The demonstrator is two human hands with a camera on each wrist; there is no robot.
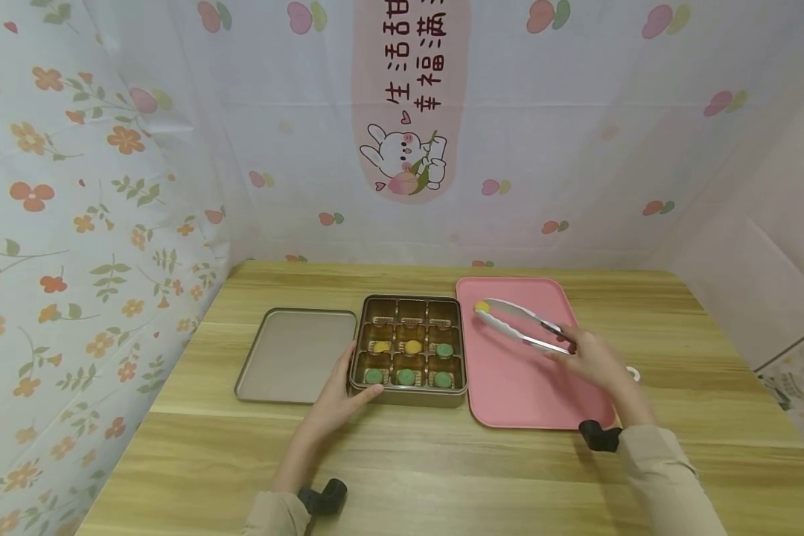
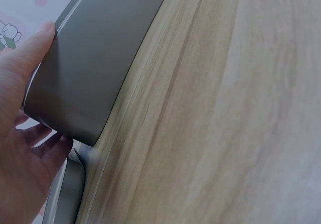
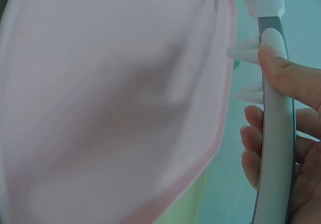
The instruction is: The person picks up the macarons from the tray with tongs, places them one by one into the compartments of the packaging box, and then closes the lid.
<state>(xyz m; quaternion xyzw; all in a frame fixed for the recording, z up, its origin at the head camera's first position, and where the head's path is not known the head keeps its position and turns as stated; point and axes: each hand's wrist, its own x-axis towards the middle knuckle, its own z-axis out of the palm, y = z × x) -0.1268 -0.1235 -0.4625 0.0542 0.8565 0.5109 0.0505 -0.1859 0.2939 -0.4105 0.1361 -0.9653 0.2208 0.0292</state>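
My left hand (image 1: 340, 398) holds the front left corner of a gold-brown tin box (image 1: 412, 398), its thumb at the front rim and its fingers along the left side. The box has a divided insert with several compartments. Small green round pieces (image 1: 406, 377) lie in the front row and the middle row's right compartment; yellow pieces (image 1: 412, 347) sit in the other two of that row. Over a pink tray (image 1: 543, 402), my right hand (image 1: 589, 361) grips metal tongs (image 1: 509, 333). A yellow round piece (image 1: 482, 306) is between the tong tips.
Left of the box lies a flat, rimmed, gold-coloured lid (image 1: 295, 357). The tray stands close along the box's right side. All rest on a wood-grain table (image 1: 415, 476), with a patterned curtain (image 1: 281, 134) behind and to the left.
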